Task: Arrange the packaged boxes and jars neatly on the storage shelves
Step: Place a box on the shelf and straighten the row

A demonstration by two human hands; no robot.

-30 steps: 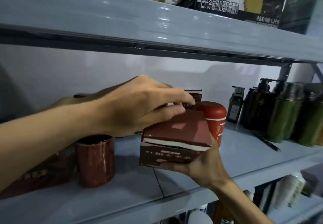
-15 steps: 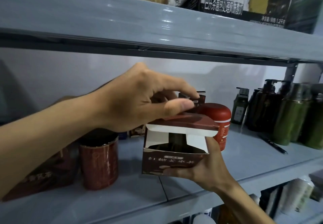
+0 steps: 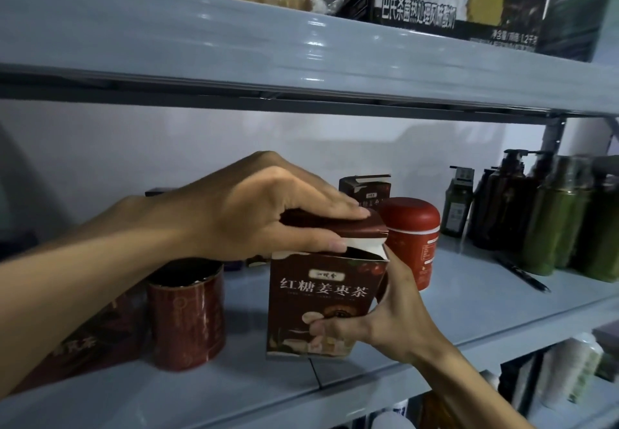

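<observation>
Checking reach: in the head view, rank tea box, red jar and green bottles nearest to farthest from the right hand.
1. tea box: gripped by the right hand.
2. red jar: just behind that hand.
3. green bottles: at the far right.

Left grip (image 3: 254, 207), right grip (image 3: 388, 314) — on box (image 3: 321, 294)

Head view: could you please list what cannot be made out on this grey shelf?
In the head view:
Contents of the dark red cardboard tea box: hidden by its lid flap under the left hand.
Its lower front print: covered by the right hand.
The dark red packet, far left: behind the left forearm, blurred.
</observation>
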